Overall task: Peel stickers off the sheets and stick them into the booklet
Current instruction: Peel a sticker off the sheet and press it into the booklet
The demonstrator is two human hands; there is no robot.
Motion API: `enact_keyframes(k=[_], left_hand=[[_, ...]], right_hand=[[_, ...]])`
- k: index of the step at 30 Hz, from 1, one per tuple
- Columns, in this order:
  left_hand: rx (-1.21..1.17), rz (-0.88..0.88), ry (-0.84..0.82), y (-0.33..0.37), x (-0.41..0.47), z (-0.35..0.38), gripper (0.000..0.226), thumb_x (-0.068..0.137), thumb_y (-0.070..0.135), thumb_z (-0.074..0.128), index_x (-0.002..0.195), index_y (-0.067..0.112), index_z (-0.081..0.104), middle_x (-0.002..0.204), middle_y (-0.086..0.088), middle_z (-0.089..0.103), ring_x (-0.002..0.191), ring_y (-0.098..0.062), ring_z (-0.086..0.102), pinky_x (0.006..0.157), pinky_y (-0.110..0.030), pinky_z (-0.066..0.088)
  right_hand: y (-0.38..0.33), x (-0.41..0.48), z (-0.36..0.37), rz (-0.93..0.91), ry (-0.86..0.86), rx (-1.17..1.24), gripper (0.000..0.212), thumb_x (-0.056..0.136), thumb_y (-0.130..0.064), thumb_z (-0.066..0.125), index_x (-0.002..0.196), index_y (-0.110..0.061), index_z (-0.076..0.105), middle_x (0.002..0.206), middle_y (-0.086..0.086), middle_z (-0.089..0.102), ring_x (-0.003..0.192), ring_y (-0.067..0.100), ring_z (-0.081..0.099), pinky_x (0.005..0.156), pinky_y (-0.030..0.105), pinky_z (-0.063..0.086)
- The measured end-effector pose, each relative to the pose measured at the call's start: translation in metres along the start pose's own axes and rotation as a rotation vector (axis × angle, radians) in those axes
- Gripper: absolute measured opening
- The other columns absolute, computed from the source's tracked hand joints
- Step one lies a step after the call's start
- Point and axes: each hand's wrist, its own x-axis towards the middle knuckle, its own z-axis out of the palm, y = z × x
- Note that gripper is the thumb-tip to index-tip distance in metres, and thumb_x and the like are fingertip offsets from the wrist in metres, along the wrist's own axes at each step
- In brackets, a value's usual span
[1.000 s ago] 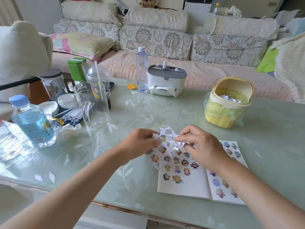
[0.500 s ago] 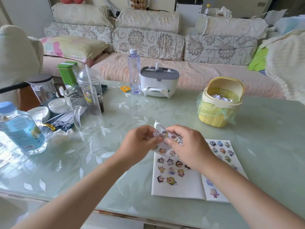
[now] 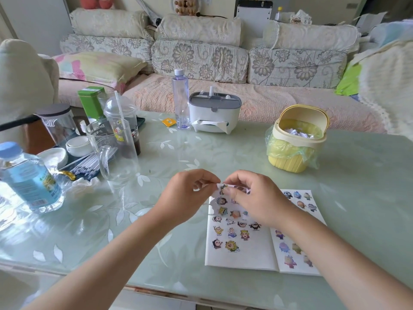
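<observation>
1. Holding the sticker sheet just above the top edge of the booklet, the left hand pinches the sheet's left edge between curled fingers and thumb
2. The right hand has its fingers curled onto the top of the sheet, apparently picking at one sticker; whether that sticker has lifted cannot be told
3. The booklet lies open and flat on the bench; its left page carries rows of stickers, with the lower part bare
4. Risk: the sticker may tear or leave part on the backing. Cause: a fast or steep pull
5. Risk: a freed sticker may fold onto itself or cling to a fingertip. Cause: contact with the adhesive side
6. Risk: the limp sheet hangs over rows already placed, so a loose sticker could bond there. Cause: peeling directly above the page
</observation>
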Motion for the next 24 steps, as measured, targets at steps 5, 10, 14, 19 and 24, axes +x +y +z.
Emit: enact_keyframes(k=[5, 10, 14, 19, 24], left_hand=[[-0.021, -0.018, -0.078, 0.006, -0.002, -0.002, 0.013, 0.091, 0.025, 0.066, 0.088, 0.034, 0.074, 0.084, 0.019, 0.073, 0.085, -0.007, 0.068, 0.081, -0.03, 0.054], [0.02, 0.003, -0.05, 0.007, 0.001, 0.001, 0.019, 0.091, 0.022, 0.068, 0.08, 0.036, 0.071, 0.076, 0.019, 0.071, 0.077, -0.007, 0.067, 0.079, -0.029, 0.054], [-0.139, -0.106, -0.076, 0.014, 0.003, 0.003, 0.013, 0.093, 0.019, 0.067, 0.083, 0.022, 0.074, 0.078, 0.007, 0.075, 0.068, -0.004, 0.064, 0.068, -0.016, 0.048], [-0.49, -0.378, -0.07, 0.013, 0.004, 0.011, 0.014, 0.092, 0.026, 0.069, 0.086, 0.016, 0.076, 0.083, -0.002, 0.074, 0.078, -0.015, 0.06, 0.091, -0.038, 0.054], [-0.66, -0.499, -0.073, 0.015, 0.004, 0.017, 0.02, 0.093, 0.024, 0.069, 0.074, 0.02, 0.072, 0.08, -0.002, 0.068, 0.082, -0.022, 0.06, 0.097, -0.044, 0.054]], right_hand=[[0.002, 0.003, -0.003, -0.026, 0.082, 0.033, 0.005, 0.082, -0.03, 0.081, 0.084, -0.033, 0.077, 0.08, -0.014, 0.068, 0.075, 0.01, 0.062, 0.074, 0.033, 0.052], [-0.001, 0.002, -0.005, 0.01, 0.128, 0.087, 0.014, 0.079, -0.025, 0.085, 0.084, -0.036, 0.078, 0.08, -0.018, 0.075, 0.081, 0.003, 0.069, 0.08, 0.025, 0.055], [-0.002, 0.002, -0.008, -0.029, 0.179, 0.063, 0.013, 0.077, -0.025, 0.085, 0.086, -0.032, 0.078, 0.082, -0.018, 0.074, 0.084, 0.0, 0.068, 0.082, 0.025, 0.053], [0.002, 0.005, -0.008, -0.357, 0.514, -0.495, 0.035, 0.072, -0.033, 0.083, 0.106, -0.032, 0.074, 0.12, -0.008, 0.062, 0.112, 0.02, 0.053, 0.095, 0.038, 0.041], [-0.004, 0.001, -0.003, -0.431, 0.509, -0.465, 0.009, 0.085, -0.034, 0.072, 0.089, -0.029, 0.078, 0.087, -0.01, 0.064, 0.079, 0.014, 0.058, 0.066, 0.034, 0.05]])
